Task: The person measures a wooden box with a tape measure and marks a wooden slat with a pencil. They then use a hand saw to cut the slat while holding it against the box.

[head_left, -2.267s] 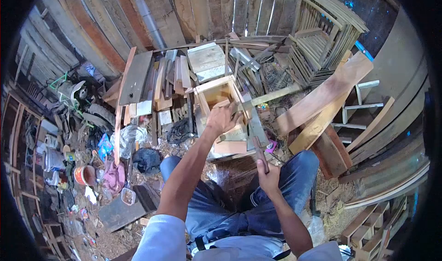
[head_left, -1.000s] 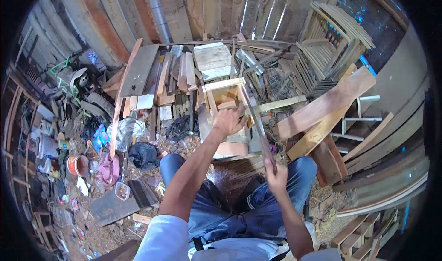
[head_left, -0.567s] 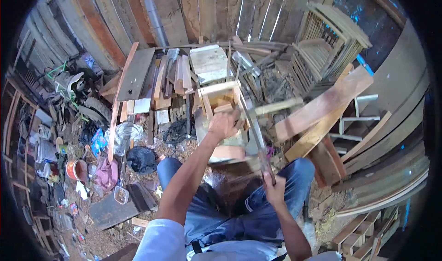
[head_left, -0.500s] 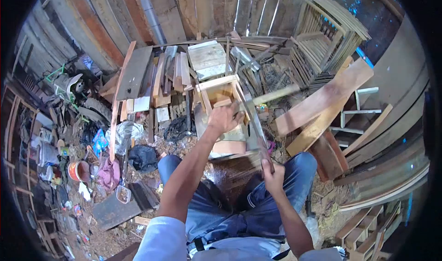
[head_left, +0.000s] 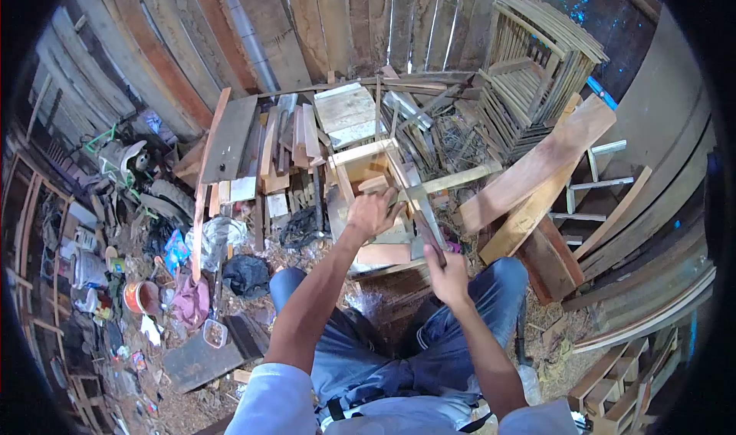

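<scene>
My left hand (head_left: 373,213) presses down on a narrow wooden strip (head_left: 464,177), its fingers curled over the near end. The strip lies across a wooden box-like stand (head_left: 360,154) in front of my knees and sticks out to the right. In my right hand (head_left: 449,276) is the handle of what looks like a handsaw (head_left: 428,232), the fingers wrapped round it. Its long blade points away from me and crosses the strip just right of my left hand. Whether the teeth have cut into the wood is too small to tell.
Broad planks (head_left: 540,163) lean at the right, near a stack of slatted wooden frames (head_left: 529,67). Offcuts (head_left: 287,132) lie behind the stand. Left are a black plastic bag (head_left: 245,275), a red-and-white bucket (head_left: 142,297) and a dark board (head_left: 203,360) on the shavings-covered floor.
My right hand has moved forward and slightly left with the saw. The left hand stays on the strip, and the whole view has shifted a little.
</scene>
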Motion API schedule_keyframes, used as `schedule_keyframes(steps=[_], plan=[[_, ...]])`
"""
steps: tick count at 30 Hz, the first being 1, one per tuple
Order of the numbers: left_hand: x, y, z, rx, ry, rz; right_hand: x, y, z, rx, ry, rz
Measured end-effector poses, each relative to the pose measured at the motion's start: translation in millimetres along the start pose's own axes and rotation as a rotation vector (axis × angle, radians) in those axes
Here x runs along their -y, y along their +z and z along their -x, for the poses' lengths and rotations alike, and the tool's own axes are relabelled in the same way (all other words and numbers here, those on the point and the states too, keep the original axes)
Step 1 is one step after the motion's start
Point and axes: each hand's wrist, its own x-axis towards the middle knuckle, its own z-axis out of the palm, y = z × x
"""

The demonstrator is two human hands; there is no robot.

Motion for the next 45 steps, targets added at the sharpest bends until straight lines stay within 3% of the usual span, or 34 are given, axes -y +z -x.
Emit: schedule_keyframes(steps=[3,5,11,14,17,22,25,28,31,35,36,45], plan=[[1.9,-7.3,-9.7,0.005,0.006,0.015,7.0,10.9,-15.8,-0.047,-0.116,0.021],[-0.2,1.1,-6.2,0.000,0.037,-0.002,-0.6,3.3,-6.5,0.042,0.015,0.047],[4.4,9.6,-2.6,-0.071,0.019,0.053,6.1,14.5,-3.8,-0.001,0.050,-0.024],[4.8,12.7,-8.9,-0.118,0.052,0.061,-16.8,32.1,-3.8,-0.102,-0.070,-0.155],[10.2,16.4,-11.3,-0.097,0.069,0.057,-26.7,29.1,-4.7,-0.048,0.004,-0.137],[20.9,15.8,-15.1,-0.001,0.099,-0.078,-28.0,9.4,-16.7,0.004,-0.122,-0.053],[28.0,21.5,-8.6,-0.071,0.131,-0.126,-23.5,5.2,-15.7,0.045,-0.112,-0.013],[36.1,21.8,-0.7,-0.074,0.039,-0.134,-10.8,6.1,-11.0,0.027,-0.193,-0.074],[51.9,15.1,10.9,-0.110,0.024,-0.180,-3.0,18.5,-13.8,0.081,-0.138,-0.027],[56.9,0.4,15.0,0.080,-0.060,-0.218,-19.0,45.8,-22.8,0.094,-0.113,-0.116],[72.4,20.1,14.0,-0.110,-0.066,-0.164,-10.7,46.2,-21.0,0.087,-0.134,-0.123],[63.6,6.3,18.1,-0.039,-0.151,-0.175,0.9,61.9,-7.3,0.066,-0.045,-0.224]])
